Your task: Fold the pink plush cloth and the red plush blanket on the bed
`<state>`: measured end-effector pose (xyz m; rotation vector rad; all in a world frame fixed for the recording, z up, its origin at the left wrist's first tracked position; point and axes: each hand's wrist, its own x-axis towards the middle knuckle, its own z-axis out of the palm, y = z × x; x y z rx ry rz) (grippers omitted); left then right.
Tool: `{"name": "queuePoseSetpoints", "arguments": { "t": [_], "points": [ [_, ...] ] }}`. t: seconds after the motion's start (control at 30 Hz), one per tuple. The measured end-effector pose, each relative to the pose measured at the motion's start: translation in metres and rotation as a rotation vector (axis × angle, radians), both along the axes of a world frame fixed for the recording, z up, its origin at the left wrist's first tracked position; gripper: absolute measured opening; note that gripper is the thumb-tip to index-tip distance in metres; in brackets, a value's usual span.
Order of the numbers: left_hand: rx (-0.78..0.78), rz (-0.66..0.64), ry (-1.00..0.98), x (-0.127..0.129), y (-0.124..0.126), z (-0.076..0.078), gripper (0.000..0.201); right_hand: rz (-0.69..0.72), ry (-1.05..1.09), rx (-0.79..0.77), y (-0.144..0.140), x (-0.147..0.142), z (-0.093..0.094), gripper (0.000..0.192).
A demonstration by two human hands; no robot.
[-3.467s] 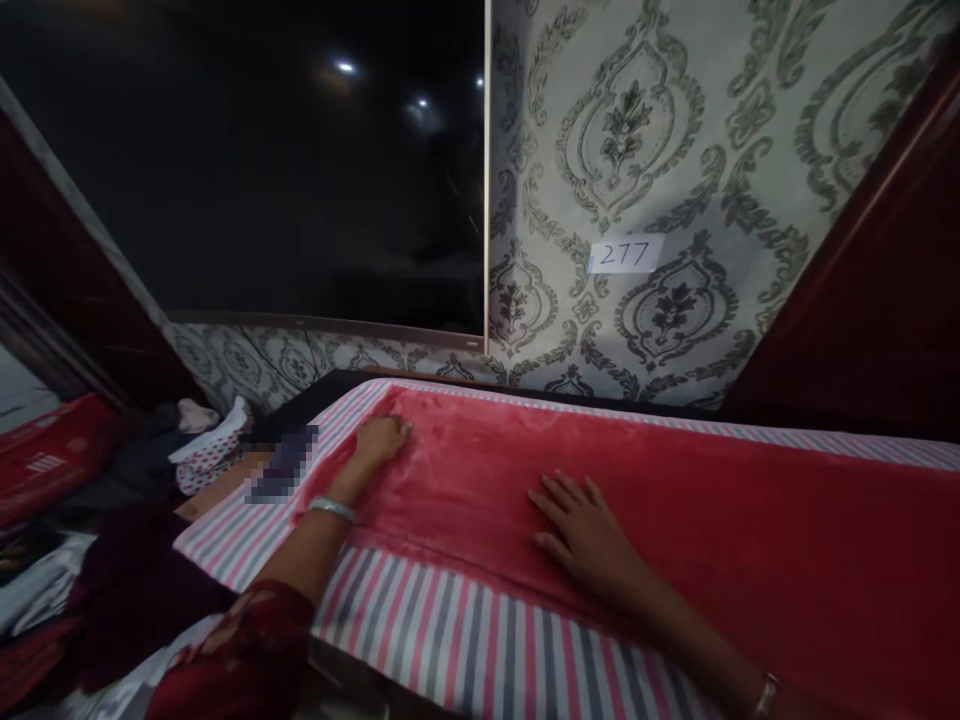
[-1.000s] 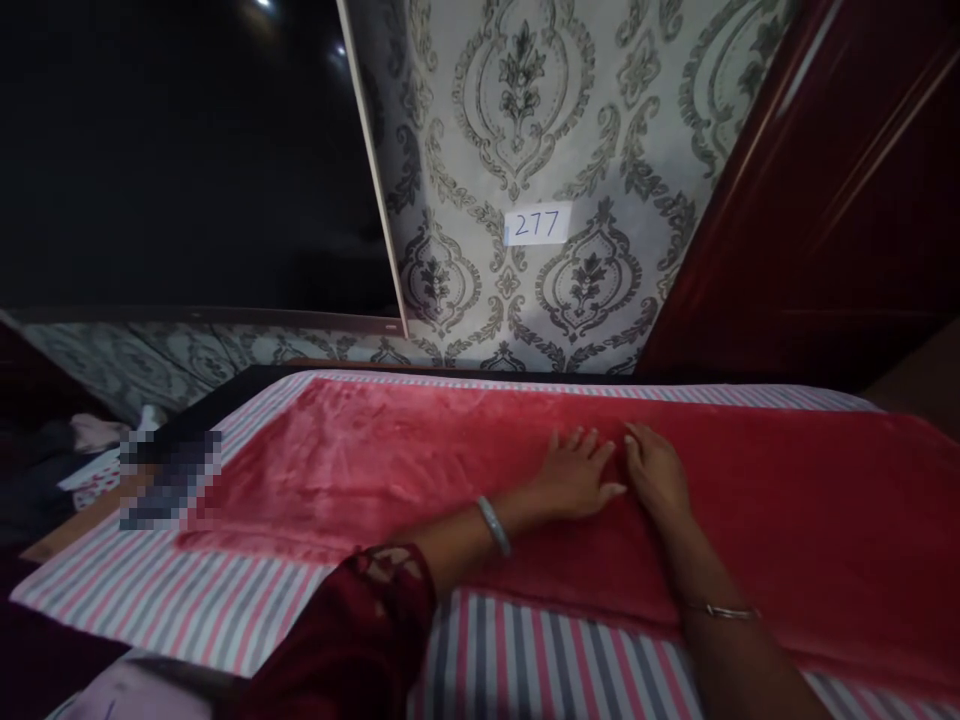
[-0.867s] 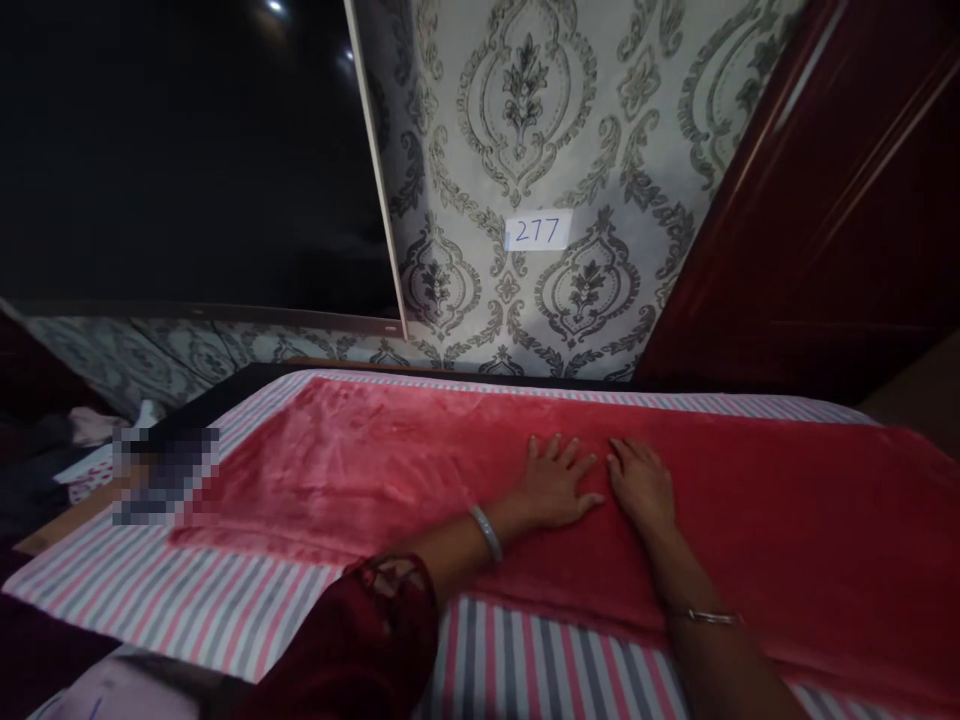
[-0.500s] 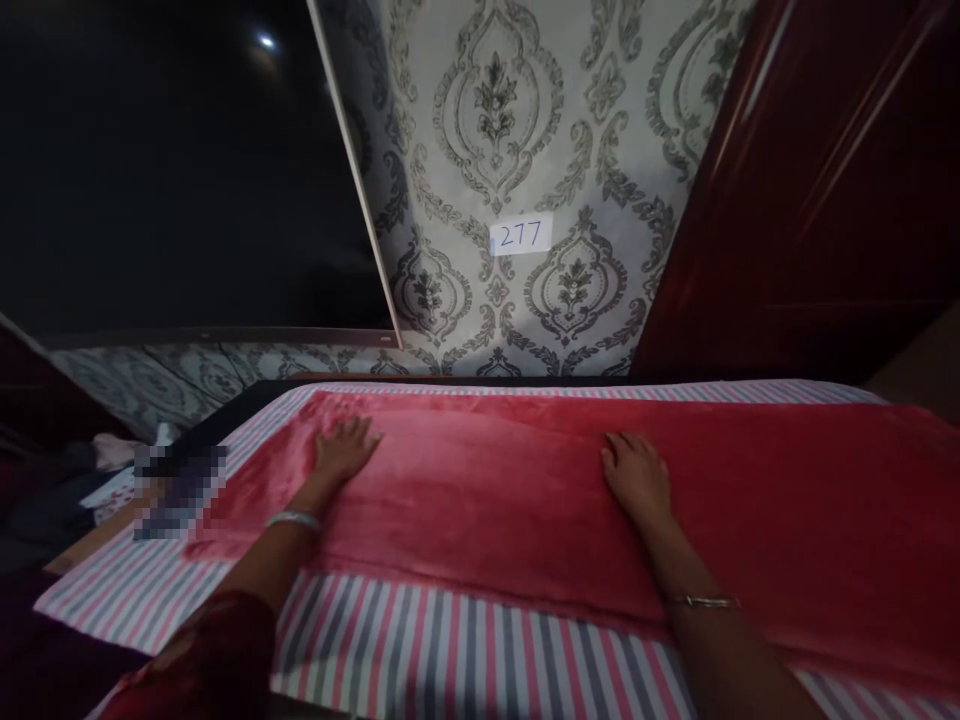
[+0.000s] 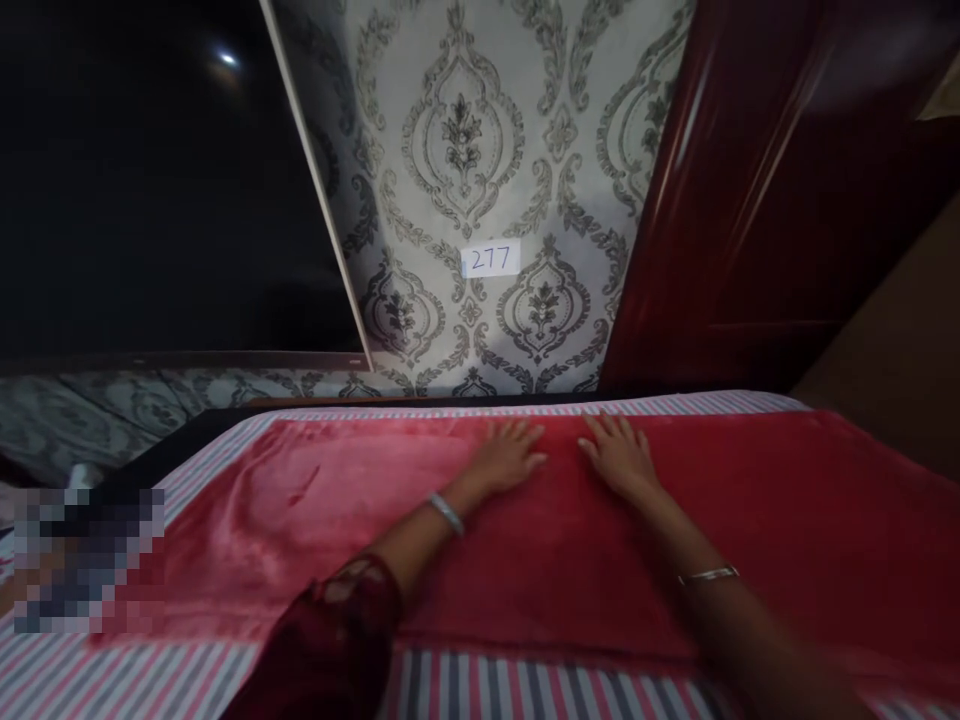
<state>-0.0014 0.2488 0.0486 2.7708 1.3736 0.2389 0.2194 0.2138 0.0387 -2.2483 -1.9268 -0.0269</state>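
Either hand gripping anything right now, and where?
Nothing gripped. Left hand and right hand lie flat, fingers spread, on the red blanket near its far edge.

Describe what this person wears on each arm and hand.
The left arm has a dark red sleeve with a lacy cuff ending below the elbow, and a broad silver bangle at the wrist. The right arm is bare, with a thin bangle. No rings show on either hand.

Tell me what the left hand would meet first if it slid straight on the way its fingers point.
The left hand lies flat on the red blanket, fingers aimed up and right. It would probably cross the blanket's far edge onto the striped sheet, then reach the patterned wall; depth is unclear.
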Motion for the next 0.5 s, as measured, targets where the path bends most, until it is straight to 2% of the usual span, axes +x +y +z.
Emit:
{"name": "queuePoseSetpoints", "arguments": {
  "t": [0.07,0.13,0.17,0.23,0.3,0.33,0.5],
  "points": [
    [-0.057,-0.104,-0.016,0.035,-0.002,-0.015,0.064,0.006,-0.050,-0.029,0.002,0.009,-0.017,0.056],
    [-0.088,-0.129,-0.031,0.049,0.000,-0.026,0.067,0.020,-0.077,-0.039,0.002,0.017,-0.037,0.056],
    [-0.094,-0.122,-0.030,0.046,0.003,-0.029,0.068,0.025,-0.083,-0.030,0.002,0.020,-0.045,0.056],
    [-0.095,-0.068,-0.004,0.020,0.014,-0.031,0.067,0.035,-0.087,-0.003,0.002,0.025,-0.058,0.058],
    [-0.095,0.062,0.044,-0.030,0.028,-0.028,0.066,0.042,-0.085,0.005,0.004,0.028,-0.064,0.060],
    [-0.100,0.173,0.075,-0.062,0.036,-0.025,0.064,0.045,-0.084,0.005,0.005,0.029,-0.065,0.061],
    [-0.107,0.568,0.139,-0.246,0.053,-0.001,0.057,0.051,-0.071,0.024,0.010,0.034,-0.072,0.066]
  ]
}}
